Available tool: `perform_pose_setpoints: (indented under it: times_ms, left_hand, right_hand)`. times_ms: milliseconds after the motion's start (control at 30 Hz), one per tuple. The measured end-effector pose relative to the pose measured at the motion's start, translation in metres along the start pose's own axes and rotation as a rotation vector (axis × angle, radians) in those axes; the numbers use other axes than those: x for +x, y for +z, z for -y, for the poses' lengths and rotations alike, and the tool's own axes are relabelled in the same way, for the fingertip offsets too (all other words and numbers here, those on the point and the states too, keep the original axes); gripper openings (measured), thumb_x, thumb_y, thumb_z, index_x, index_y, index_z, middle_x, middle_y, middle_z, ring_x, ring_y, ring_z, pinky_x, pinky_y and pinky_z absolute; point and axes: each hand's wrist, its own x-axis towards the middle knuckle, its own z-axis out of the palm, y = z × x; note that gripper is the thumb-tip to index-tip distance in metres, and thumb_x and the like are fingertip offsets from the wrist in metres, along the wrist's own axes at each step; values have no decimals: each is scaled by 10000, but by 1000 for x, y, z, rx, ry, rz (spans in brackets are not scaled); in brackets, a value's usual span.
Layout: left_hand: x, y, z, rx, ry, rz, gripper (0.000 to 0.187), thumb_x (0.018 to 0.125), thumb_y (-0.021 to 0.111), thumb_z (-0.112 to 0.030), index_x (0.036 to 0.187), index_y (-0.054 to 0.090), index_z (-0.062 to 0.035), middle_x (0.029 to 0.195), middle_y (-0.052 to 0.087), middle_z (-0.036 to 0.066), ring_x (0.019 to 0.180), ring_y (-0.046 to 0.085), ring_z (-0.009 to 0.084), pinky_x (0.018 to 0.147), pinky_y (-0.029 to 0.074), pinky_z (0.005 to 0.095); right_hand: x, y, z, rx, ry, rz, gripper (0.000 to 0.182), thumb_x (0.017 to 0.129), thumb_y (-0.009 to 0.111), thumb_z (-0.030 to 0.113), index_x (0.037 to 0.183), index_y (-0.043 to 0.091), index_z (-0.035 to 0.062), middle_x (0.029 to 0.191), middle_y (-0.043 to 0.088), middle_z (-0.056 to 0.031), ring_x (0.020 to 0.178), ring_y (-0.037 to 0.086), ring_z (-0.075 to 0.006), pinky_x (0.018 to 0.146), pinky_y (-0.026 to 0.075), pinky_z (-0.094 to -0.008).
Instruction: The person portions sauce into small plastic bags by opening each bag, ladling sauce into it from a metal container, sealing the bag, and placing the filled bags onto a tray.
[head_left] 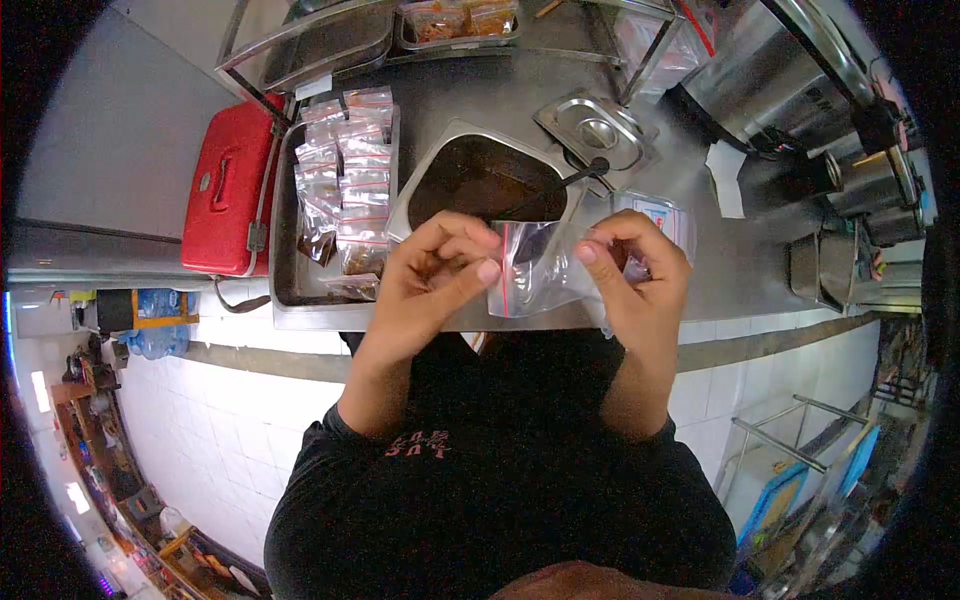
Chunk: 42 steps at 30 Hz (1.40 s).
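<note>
Between my hands is a clear zip bag (535,275) with a red seal line, stretched sideways over the counter's front edge. My left hand (435,275) pinches the red-lined end between thumb and finger. My right hand (640,270) pinches the opposite end, its other fingers curled. Just behind the bag stands a steel pan (425,165) of dark brown sauce (485,180), with a black-handled ladle (570,180) resting in it. To the left, a metal tray (285,240) carries rows of filled zip bags (362,190).
A red case (228,190) stands left of the tray. Behind the pan lies a steel lid (597,130). Large steel pots (765,80) are at the right, near a white paper (725,180). A rack rail (300,45) crosses above the counter's back, where another tray holds orange-filled bags (460,20).
</note>
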Motion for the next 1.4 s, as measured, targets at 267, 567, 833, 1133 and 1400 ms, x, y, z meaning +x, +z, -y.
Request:
perform_pose_setpoints:
  times_ms: [267, 567, 833, 1133, 1400]
  left_hand:
    - [1, 4, -9, 159, 15, -152, 431, 810, 814, 9, 1205, 640, 20, 882, 752, 75, 820, 692, 99, 778, 531, 240]
    - [0, 19, -11, 817, 414, -212, 197, 723, 878, -44, 854, 736, -2, 818, 746, 79, 754, 722, 143, 707, 565, 264]
    - [0, 25, -19, 871, 413, -124, 166, 743, 834, -20, 883, 745, -14, 863, 744, 105, 810, 735, 219, 725, 568, 306]
    - [2, 25, -11, 823, 504, -135, 158, 780, 781, 25, 925, 754, -31, 861, 730, 115, 789, 716, 234, 722, 553, 310]
    - [0, 27, -9, 926, 639, -208, 154, 725, 814, 35, 813, 699, -16, 793, 684, 97, 709, 675, 213, 616, 509, 287]
  right_hand:
    - [3, 23, 17, -100, -23, -247, 128, 816, 801, 31, 868, 685, 41, 840, 677, -44, 622, 517, -60, 532, 381, -226]
    - [-7, 29, 29, -6, -79, 168, 181, 777, 811, 36, 904, 686, 8, 879, 704, -108, 797, 694, -216, 706, 530, -311]
    - [-10, 28, 21, -95, -28, 108, 133, 799, 761, 20, 916, 698, 20, 846, 721, -99, 708, 685, -179, 658, 523, -291]
    - [-11, 44, 17, -200, -121, -153, 128, 794, 753, -4, 907, 712, 39, 787, 708, -41, 600, 589, -81, 539, 441, -230]
    - [-7, 39, 19, 63, 4, -194, 123, 830, 723, -11, 943, 694, 27, 870, 722, -86, 714, 688, -155, 643, 530, -284]
